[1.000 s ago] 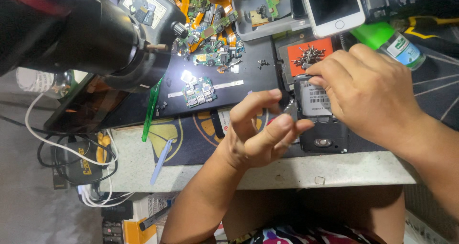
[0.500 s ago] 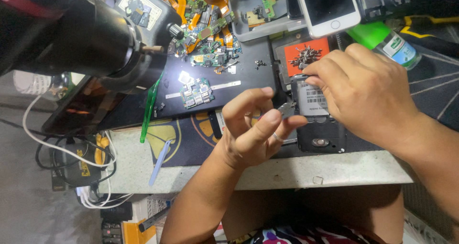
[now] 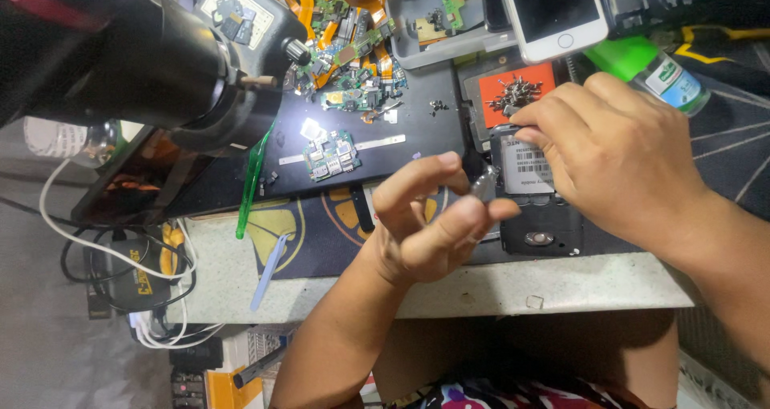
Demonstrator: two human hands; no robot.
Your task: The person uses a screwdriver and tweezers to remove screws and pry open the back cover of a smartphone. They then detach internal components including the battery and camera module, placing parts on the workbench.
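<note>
A black phone (image 3: pixel 539 236) with its back cover off lies on the dark mat, showing a grey labelled battery (image 3: pixel 525 168). My right hand (image 3: pixel 618 148) reaches in from the right and covers the phone's right side, its fingertips pinched at the phone's top edge. My left hand (image 3: pixel 429 220) hovers just left of the phone with the fingers curled. It pinches a small metal tool (image 3: pixel 485 183) whose tip points at the phone's left edge. An orange pad with several small screws (image 3: pixel 517 92) sits right above the phone.
A big black microscope body (image 3: pixel 160 56) fills the upper left. On the mat lie a small circuit board (image 3: pixel 329 154), green plastic tweezers (image 3: pixel 253 180) and a blue pry stick (image 3: pixel 269 261). Behind are a grey parts tray (image 3: pixel 433 40), a white smartphone (image 3: pixel 557 12) and a green-capped bottle (image 3: pixel 650 68). Cables (image 3: pixel 104 257) hang at left.
Both hands stay at the phone. My left hand's fingers have shifted slightly around the metal tool, and the view has moved a little.
</note>
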